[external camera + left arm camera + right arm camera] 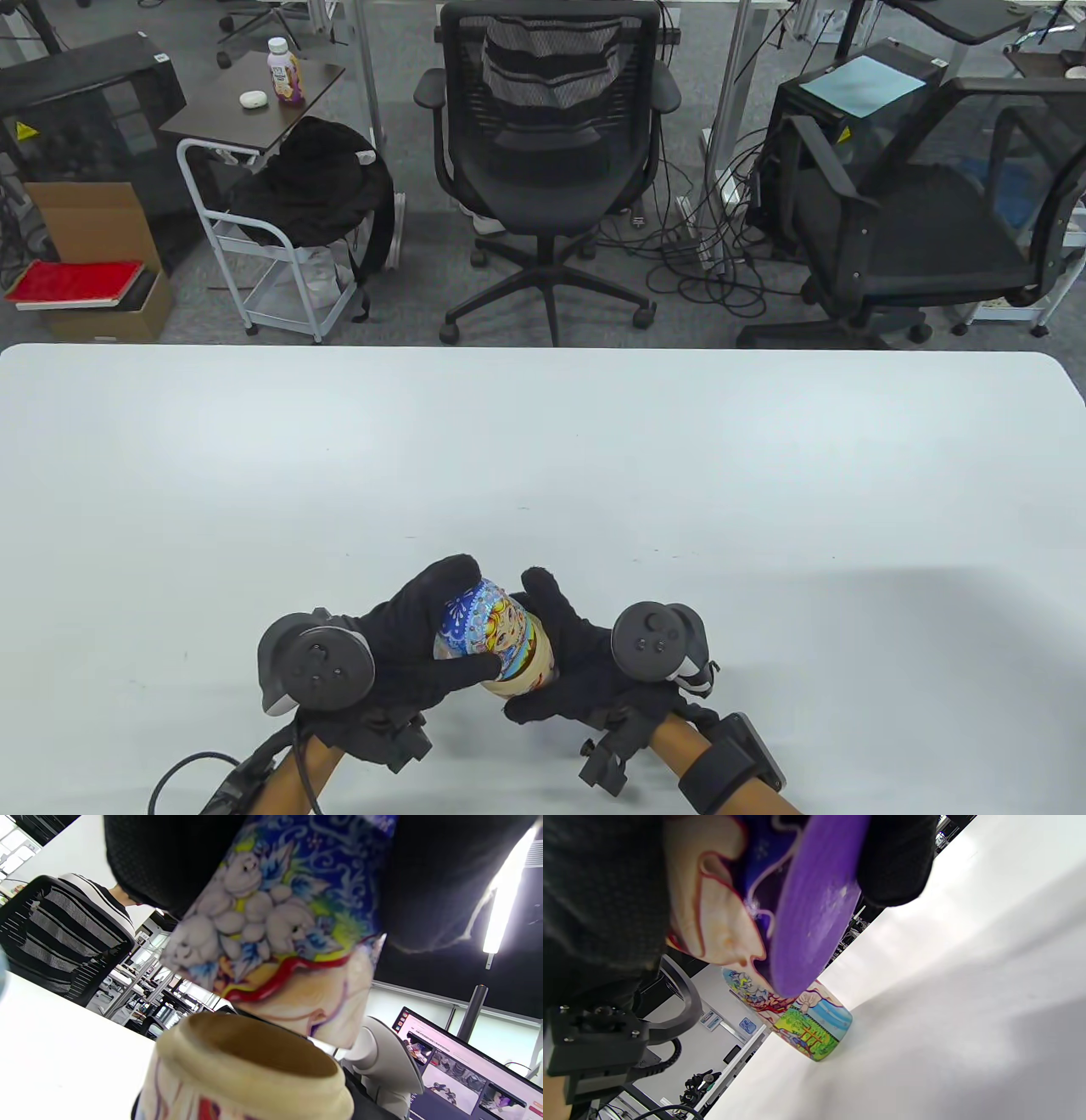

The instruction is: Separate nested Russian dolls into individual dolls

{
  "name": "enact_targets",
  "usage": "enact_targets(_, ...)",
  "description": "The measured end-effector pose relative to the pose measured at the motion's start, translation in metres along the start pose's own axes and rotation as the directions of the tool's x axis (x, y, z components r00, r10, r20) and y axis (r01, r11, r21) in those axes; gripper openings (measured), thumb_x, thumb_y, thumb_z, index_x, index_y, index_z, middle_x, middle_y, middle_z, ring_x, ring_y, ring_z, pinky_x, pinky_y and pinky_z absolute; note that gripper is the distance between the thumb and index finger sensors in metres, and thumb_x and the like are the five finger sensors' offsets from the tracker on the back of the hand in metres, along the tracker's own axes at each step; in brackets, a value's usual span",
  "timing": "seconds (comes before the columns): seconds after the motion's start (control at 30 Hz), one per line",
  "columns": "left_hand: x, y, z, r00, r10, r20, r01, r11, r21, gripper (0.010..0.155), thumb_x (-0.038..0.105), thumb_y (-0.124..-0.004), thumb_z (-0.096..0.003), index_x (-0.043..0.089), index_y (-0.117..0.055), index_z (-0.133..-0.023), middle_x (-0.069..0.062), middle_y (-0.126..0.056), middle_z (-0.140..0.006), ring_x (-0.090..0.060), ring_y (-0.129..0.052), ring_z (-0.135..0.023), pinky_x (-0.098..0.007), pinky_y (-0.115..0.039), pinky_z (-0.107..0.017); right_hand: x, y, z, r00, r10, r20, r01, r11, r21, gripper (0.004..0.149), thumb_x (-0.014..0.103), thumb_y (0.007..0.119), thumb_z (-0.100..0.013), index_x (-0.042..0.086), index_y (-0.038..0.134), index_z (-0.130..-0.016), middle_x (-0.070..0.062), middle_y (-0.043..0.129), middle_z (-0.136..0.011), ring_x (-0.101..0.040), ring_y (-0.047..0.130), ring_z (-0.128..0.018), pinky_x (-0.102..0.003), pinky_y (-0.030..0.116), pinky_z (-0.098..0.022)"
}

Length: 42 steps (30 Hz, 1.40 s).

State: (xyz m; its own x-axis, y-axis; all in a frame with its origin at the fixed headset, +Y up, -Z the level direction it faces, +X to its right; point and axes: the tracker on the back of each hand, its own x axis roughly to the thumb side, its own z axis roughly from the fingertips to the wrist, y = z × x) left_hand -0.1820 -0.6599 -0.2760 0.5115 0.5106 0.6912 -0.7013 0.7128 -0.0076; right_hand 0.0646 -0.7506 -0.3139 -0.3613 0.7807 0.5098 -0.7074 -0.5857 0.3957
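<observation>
Low in the frame's centre, left hand [416,645] and right hand [577,662] each grip one half of the doll [496,637] above the white table [543,458]; office chairs [547,127] stand beyond.

Doll [496,637] between both hands, above table [543,475] near edge.

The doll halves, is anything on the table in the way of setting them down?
Nothing visible blocks them. The left hand grips the top half and the right hand the bottom half, over bare table. A smaller doll stands close below, beside them.
</observation>
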Motion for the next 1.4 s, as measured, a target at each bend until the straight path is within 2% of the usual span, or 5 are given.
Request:
enact_targets(0.27,0.0011,-0.0062,0.0005,0.999,0.033,0.013,-0.032,0.998,-0.055,0.093,0.061,-0.085,-0.0495,0.025,-0.028,-0.114,-0.023,-0.060,-0.109,-0.044,-0.083,-0.089,-0.052,-0.076,-0.067,0.0061,0.0040,0.0000,1.000,0.001,0.025,0.000,1.000,-0.001,0.126,0.058,0.098,-0.028,0.026,0.007,-0.109,-0.009,0.058,-0.116,-0.038,0.077,-0.098,-0.050,0.080,-0.063)
enact_targets(0.83,-0.0020,-0.0084,0.0000,0.997,0.072,-0.009,-0.072,0.996,-0.057,0.093,0.060,-0.085,-0.0499,0.022,-0.027,-0.114,-0.026,-0.059,-0.109,-0.046,-0.083,-0.088,-0.051,-0.078,-0.065,0.0020,-0.0003,0.0000,0.998,-0.061,0.013,0.061,0.998,-0.005,0.127,0.060,0.099,-0.027,0.024,0.012,-0.111,-0.011,0.064,-0.113,-0.039,0.082,-0.093,-0.051,0.083,-0.059)
enact_targets(1.4,-0.0038,-0.0057,0.0016,0.992,0.123,-0.020,-0.123,0.992,-0.012,0.094,0.059,-0.086,-0.0489,0.018,-0.031,-0.113,-0.029,-0.062,-0.106,-0.047,-0.088,-0.084,-0.048,-0.086,-0.060,-0.0013,-0.0014,-0.0019,0.983,-0.183,-0.005,0.183,0.983,0.031,0.127,0.061,0.100,-0.026,0.020,0.017,-0.112,-0.013,0.067,-0.110,-0.040,0.085,-0.089,-0.051,0.084,-0.057)
